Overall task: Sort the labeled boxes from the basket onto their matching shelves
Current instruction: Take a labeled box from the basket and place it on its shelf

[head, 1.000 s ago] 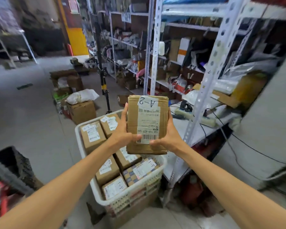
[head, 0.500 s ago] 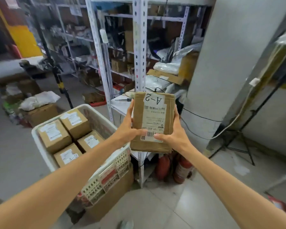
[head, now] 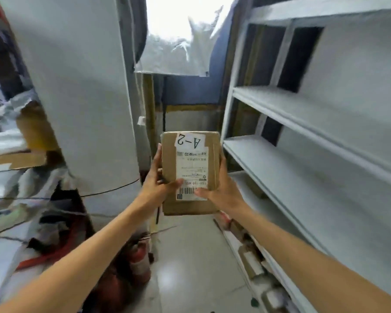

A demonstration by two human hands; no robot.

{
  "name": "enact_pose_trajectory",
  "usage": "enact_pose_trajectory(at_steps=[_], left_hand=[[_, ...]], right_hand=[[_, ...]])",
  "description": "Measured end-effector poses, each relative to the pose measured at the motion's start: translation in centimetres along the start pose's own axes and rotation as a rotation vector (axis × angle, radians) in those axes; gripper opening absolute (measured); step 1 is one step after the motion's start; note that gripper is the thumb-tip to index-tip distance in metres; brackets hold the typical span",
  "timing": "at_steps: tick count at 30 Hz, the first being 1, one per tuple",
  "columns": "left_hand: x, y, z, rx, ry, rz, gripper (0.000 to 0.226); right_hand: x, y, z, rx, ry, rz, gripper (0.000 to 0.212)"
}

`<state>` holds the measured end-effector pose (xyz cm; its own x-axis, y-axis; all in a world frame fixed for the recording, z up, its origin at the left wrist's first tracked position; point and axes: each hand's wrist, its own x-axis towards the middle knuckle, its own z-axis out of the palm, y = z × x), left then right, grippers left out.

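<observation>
Since you swung your head away from the basket, which has dropped out of view, a white shelving unit [head: 303, 123] now fills the space to the right of your fingers, where half a second ago there was only a grey pillar and a crowded metal rack. That turn suggests you are past picking and into carrying: the box is chosen, its label read, and what remains for this one is finding the matching shelf. No shelf markings are legible here, so which level is A-2 cannot be told from this view.

Your left hand [head: 155, 185] and right hand [head: 221, 189] are both clamped on the cardboard box [head: 169, 154], the same two-sided grip you had a second ago. Fingers wrap its long side edges and both thumbs press onto the front face, near the barcode at the bottom of the shipping label [head: 191, 175]. The box stands upright between your palms, held in the air out in front of you, its top rising above your fingertips and its lower end hanging below your wrists. The A-2 tag [head: 189, 141] sits upside down at the top edge, above both thumbs.

Nearest to your right fingers is the front corner of a bare shelf board, just beside the box's right edge; the pillar [head: 77, 86] stands to the left of your left fingers
</observation>
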<state>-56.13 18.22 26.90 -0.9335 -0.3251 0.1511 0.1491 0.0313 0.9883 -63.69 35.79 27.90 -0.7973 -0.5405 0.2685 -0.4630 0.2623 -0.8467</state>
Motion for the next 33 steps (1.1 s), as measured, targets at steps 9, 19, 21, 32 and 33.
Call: enact_pose_trajectory(at_steps=[9, 19, 21, 32, 33], left_hand=[[5.4, -0.4, 14.9, -0.082, -0.578, -0.003, 0.1], [-1.3, -1.0, 29.4, -0.192, -1.038, -0.029, 0.094], [-2.7, -0.7, 31.6, -0.193, -1.094, -0.028, 0.097], [-6.8, -3.5, 40.4, -0.145, -1.181, -0.162, 0.08], [-7.0, -4.0, 41.2, -0.139, -1.173, -0.177, 0.08]], right_hand=[[-8.4, 2.0, -10.6, -0.198, 0.538, 0.287, 0.121], [-22.8, 0.7, -15.4, -0.339, 0.971, 0.539, 0.128], [-25.1, 0.4, -16.3, -0.348, 1.018, 0.568, 0.127], [-32.8, 6.7, -21.1, -0.335, 1.04, 0.739, 0.102], [-33.2, 7.7, -21.8, -0.318, 1.038, 0.762, 0.103]])
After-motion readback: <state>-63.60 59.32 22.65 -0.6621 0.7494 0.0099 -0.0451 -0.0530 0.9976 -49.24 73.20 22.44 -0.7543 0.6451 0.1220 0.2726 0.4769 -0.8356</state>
